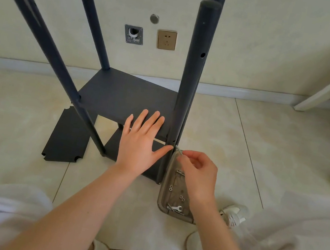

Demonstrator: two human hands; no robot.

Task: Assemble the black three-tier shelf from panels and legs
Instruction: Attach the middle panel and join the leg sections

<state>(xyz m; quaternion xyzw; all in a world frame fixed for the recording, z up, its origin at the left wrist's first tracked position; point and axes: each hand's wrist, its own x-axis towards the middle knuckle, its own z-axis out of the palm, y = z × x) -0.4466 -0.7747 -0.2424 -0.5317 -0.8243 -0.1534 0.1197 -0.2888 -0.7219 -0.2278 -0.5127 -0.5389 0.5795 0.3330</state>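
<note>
- On the tiled floor [245, 139] near the wall, the black shelf [121, 93] stands with four legs pointing up.
- The left hand [140, 144] lies flat on its raised panel's near edge, fingers straight and spread, forearm stretched forward.
- The right hand [197, 172] pinches a small screw [178, 150] between thumb and forefinger, against the near right leg [192, 74].
- A tray [161, 199] of screws lies under that wrist; a loose panel [69, 136] lies flat to the left.

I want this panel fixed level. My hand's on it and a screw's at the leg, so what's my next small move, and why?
Probably ease the screw into the hole in the near right leg and begin turning. The left hand presses flat on the panel beside that leg, and the right hand pinches the screw, its tip at the leg.
</note>
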